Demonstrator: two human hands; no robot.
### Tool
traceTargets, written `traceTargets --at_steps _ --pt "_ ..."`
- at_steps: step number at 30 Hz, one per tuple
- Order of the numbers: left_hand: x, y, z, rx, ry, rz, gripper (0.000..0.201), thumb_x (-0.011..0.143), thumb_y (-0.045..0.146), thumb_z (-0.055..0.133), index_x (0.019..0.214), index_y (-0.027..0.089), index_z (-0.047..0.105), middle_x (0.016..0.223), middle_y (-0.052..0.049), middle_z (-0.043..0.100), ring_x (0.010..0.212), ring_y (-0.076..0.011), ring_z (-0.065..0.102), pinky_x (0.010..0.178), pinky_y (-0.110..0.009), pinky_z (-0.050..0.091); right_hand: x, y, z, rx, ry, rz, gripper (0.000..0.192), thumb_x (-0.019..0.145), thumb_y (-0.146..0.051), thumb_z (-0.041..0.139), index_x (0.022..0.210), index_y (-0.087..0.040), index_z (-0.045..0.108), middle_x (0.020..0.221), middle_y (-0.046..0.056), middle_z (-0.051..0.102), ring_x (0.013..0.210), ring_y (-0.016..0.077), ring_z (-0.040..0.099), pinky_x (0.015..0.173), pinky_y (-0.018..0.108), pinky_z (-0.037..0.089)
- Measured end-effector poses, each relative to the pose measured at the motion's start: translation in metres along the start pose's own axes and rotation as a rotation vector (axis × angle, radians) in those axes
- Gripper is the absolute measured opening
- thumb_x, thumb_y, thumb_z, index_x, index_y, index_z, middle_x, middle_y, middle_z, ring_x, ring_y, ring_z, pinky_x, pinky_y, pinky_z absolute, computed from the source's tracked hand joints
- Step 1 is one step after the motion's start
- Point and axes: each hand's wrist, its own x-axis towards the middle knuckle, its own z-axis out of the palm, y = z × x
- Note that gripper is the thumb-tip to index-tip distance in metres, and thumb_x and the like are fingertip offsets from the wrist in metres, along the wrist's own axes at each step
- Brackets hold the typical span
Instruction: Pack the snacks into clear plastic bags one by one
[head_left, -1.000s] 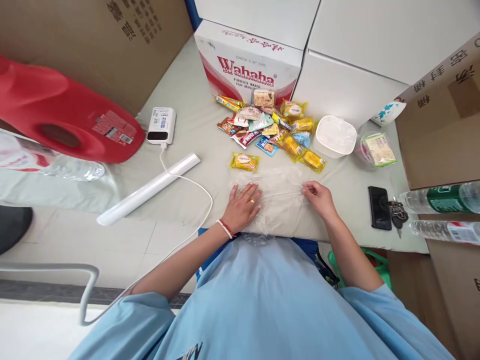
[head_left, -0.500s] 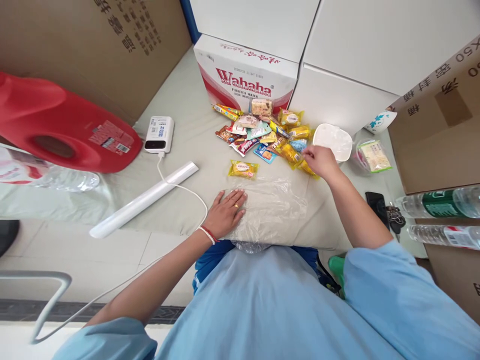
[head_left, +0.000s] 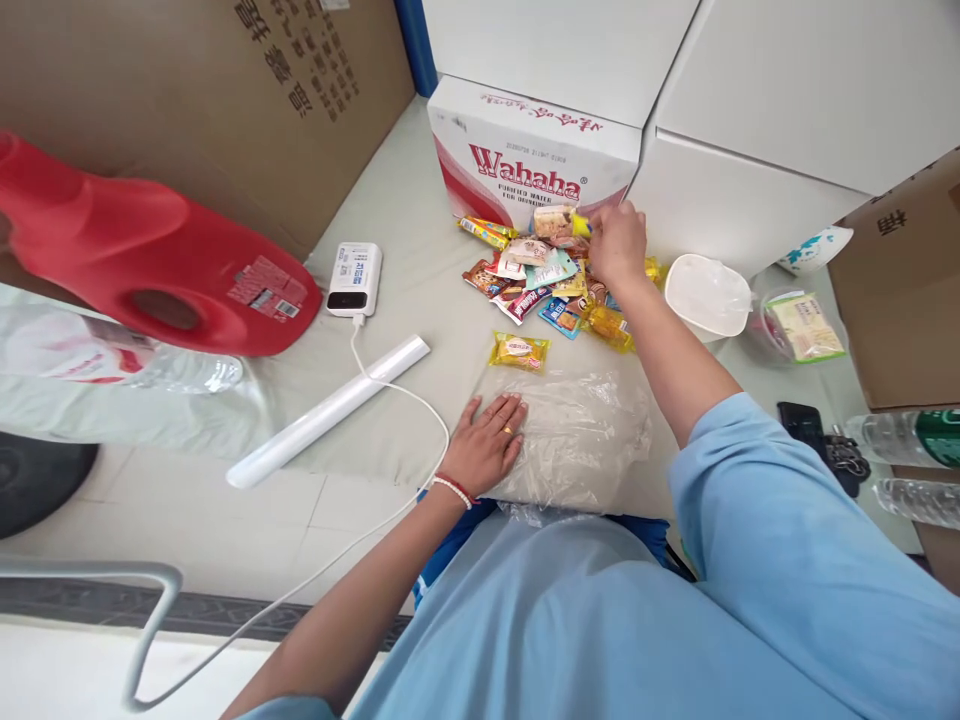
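From the head view, the right hand [head_left: 616, 243] has gone further out than half a second ago: then it hovered over the yellow packets at the near right of the snack pile [head_left: 551, 280], now it is at the pile's far edge, right against the Wahaha box [head_left: 536, 160], its fingers curled over a yellow-ended packet [head_left: 577, 224] beside a pale, squarish snack [head_left: 550, 221]; whether the grip has actually closed on that packet I cannot tell, as the back of the hand hides the fingertips. The left hand [head_left: 489, 446] has stayed where it was, flat and open, fingers spread, pressing the left edge of the clear plastic bag [head_left: 577, 440]. The bag lies crumpled and see-through on the bench [head_left: 405, 250], nearer the person than the Wahaha box, its near end hanging over the bench edge against the blue shirt. One yellow snack packet [head_left: 519, 351] sits alone between the pile and the bag, just touching the bag's far rim. To the right of the Wahaha box stands a white tub [head_left: 707, 296], close beside the reaching forearm; to its left there is open bench as far as the power bank [head_left: 355, 280], its cable [head_left: 405, 385] and the white roll [head_left: 330, 412].
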Motion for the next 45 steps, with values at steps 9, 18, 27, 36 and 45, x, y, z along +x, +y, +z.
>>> traceTargets --at_steps 9,18,27,36,45 --pt "0.000 -0.001 -0.003 -0.023 -0.025 0.007 0.054 0.106 0.036 0.039 0.158 0.024 0.042 0.163 -0.009 0.045 0.152 -0.0261 0.041 0.128 -0.057 0.020 0.081 -0.146 0.032 0.174 -0.176 -0.319 0.035 0.101 -0.015 0.043 0.134 -0.011 0.053 0.136 0.017 0.053 0.115 0.0319 0.059 0.098 0.043 0.045" --pt "-0.001 0.000 -0.004 -0.016 -0.047 -0.009 0.053 0.106 0.036 0.039 0.157 0.024 0.042 0.163 -0.008 0.044 0.154 -0.0248 0.038 0.129 -0.056 0.018 0.088 -0.177 0.104 -0.046 -0.463 -0.161 0.050 0.098 -0.035 0.058 0.129 0.004 0.058 0.141 0.028 0.057 0.137 0.0352 0.045 0.113 0.050 0.036" --pt "0.000 -0.002 -0.002 -0.030 -0.026 0.012 0.054 0.106 0.036 0.038 0.158 0.024 0.041 0.163 -0.008 0.045 0.152 -0.0267 0.041 0.128 -0.057 0.017 0.056 -0.163 0.003 0.139 -0.197 -0.411 0.045 0.092 -0.026 0.060 0.133 -0.011 0.047 0.136 0.016 0.056 0.124 0.0369 0.054 0.102 0.045 0.045" --pt "0.001 -0.001 0.000 -0.046 -0.015 0.007 0.055 0.105 0.035 0.036 0.159 0.024 0.039 0.163 -0.010 0.045 0.153 -0.0283 0.040 0.127 -0.060 0.017 -0.154 -0.065 -0.067 0.342 -0.861 -0.354 0.022 0.081 -0.033 0.065 0.096 -0.018 0.057 0.089 0.003 0.066 0.074 0.0170 0.057 0.064 0.025 0.038" --pt "0.001 0.000 -0.006 -0.042 -0.042 0.023 0.070 0.102 0.056 0.043 0.162 0.022 0.034 0.166 -0.013 0.039 0.155 -0.0313 0.035 0.128 -0.060 0.012 -0.281 0.037 -0.100 0.340 -1.438 -0.316 0.016 0.069 -0.019 0.065 0.082 -0.021 0.056 0.072 -0.003 0.059 0.061 0.0145 0.050 0.055 0.025 0.031"
